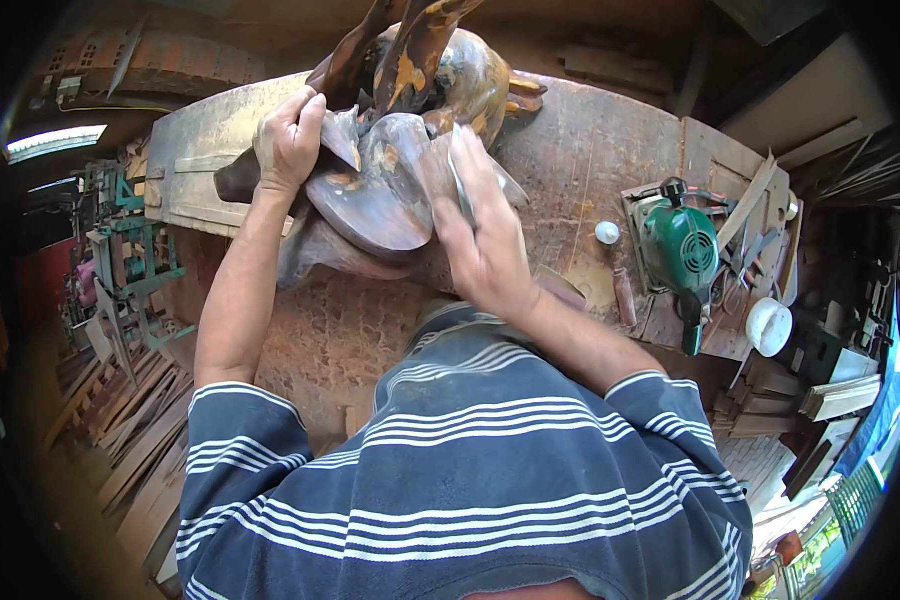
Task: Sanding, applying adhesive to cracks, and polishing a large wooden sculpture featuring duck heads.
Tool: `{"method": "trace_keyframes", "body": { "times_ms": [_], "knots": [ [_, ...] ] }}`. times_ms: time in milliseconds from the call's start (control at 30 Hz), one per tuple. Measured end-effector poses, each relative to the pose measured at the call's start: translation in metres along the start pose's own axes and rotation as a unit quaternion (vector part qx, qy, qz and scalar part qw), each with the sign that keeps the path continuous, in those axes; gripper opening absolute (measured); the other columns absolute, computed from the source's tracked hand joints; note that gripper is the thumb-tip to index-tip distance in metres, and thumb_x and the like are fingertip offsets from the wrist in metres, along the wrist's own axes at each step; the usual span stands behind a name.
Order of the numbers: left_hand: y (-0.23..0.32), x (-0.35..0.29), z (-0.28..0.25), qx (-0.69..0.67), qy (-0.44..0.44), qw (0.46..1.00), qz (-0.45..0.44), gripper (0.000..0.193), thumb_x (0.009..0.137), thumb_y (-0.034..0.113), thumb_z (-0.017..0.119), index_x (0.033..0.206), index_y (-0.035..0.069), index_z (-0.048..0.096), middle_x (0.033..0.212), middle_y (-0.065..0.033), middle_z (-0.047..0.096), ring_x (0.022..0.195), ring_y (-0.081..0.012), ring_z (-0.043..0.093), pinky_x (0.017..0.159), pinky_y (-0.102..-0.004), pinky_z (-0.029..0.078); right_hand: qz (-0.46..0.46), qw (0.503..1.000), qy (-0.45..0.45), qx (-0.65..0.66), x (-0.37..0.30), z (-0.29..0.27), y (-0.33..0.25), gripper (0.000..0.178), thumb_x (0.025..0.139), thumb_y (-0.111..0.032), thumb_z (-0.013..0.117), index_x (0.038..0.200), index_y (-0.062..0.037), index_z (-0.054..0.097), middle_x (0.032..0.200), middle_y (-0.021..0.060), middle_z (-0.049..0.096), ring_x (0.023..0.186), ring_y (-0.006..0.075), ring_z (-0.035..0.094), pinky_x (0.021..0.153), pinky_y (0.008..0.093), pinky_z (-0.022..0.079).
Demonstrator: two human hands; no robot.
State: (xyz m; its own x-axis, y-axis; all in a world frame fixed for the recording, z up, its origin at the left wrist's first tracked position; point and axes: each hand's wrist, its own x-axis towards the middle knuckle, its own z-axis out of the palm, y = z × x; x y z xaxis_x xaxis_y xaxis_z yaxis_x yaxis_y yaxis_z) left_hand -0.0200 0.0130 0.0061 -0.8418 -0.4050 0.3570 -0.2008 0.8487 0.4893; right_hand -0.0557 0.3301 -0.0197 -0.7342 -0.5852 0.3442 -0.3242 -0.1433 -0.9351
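Glossy brown carved wooden sculpture [385, 170] rests on the worn wooden workbench [580, 150]; your left hand [288, 140] grips its upper edge, your right hand [480, 235] clasps a thin metal blade [460, 185] against it.

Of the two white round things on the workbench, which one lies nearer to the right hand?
The small white ball-like knob, left of the green power tool, is nearer to the right hand; the larger white disc lies beyond that tool.
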Motion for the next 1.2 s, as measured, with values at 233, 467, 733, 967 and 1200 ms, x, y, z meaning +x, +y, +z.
{"method": "trace_keyframes", "body": {
  "times_ms": [233,467,733,967,1200],
  "knots": [
    [-0.006,-0.001,0.006,0.033,0.032,0.999,-0.003,0.034,0.102,0.039,0.064,0.1,0.008,0.078,0.094,-0.0231,0.075,0.092,-0.0471,0.073,0.079,-0.0501,0.057,0.094,0.994,-0.016,-0.052,0.03,-0.001,0.001,0.053,0.109,-0.023,0.058,0.149,0.0108,0.054,0.156,0.0371,0.053,0.146,0.0517,0.052,0.125,0.0499,0.04],
    [-0.009,0.0,0.005,0.066,0.018,0.998,0.01,0.031,0.102,0.035,0.067,0.105,0.007,0.08,0.098,-0.0226,0.076,0.096,-0.0431,0.075,0.084,-0.0456,0.057,-0.011,0.999,-0.005,-0.049,-0.011,-0.011,-0.018,0.053,0.108,-0.013,0.059,0.156,0.0096,0.049,0.16,0.0371,0.05,0.152,0.05,0.048,0.127,0.047,0.037],
    [-0.003,0.003,0.003,0.029,0.038,0.999,0.023,0.031,0.099,0.033,0.067,0.082,0.007,0.068,0.085,-0.0225,0.071,0.083,-0.047,0.07,0.073,-0.0535,0.054,0.238,0.945,-0.224,-0.007,0.084,-0.029,0.01,0.04,0.106,-0.02,0.055,0.14,0.0007,0.063,0.122,0.027,0.075,0.113,0.0385,0.072,0.103,0.0419,0.054],
    [-0.002,0.003,-0.002,0.022,0.021,0.999,0.04,0.029,0.099,0.032,0.065,0.089,0.005,0.068,0.086,-0.0227,0.069,0.085,-0.0457,0.07,0.075,-0.0505,0.053,0.112,0.993,-0.031,0.007,-0.022,-0.011,-0.025,0.057,0.11,-0.014,0.054,0.159,0.0127,0.045,0.167,0.0325,0.046,0.16,0.0399,0.04,0.132,0.0435,0.029],
    [-0.006,0.002,-0.003,0.014,0.036,0.997,0.063,0.029,0.098,0.028,0.067,0.084,0.003,0.063,0.085,-0.0232,0.066,0.082,-0.0462,0.068,0.072,-0.0514,0.051,0.136,0.99,-0.033,-0.009,0.038,-0.002,0.004,0.029,0.113,-0.022,0.051,0.113,0.0027,0.065,0.082,0.0116,0.061,0.078,0.0165,0.056,0.072,0.0381,0.051]
  ]
}}
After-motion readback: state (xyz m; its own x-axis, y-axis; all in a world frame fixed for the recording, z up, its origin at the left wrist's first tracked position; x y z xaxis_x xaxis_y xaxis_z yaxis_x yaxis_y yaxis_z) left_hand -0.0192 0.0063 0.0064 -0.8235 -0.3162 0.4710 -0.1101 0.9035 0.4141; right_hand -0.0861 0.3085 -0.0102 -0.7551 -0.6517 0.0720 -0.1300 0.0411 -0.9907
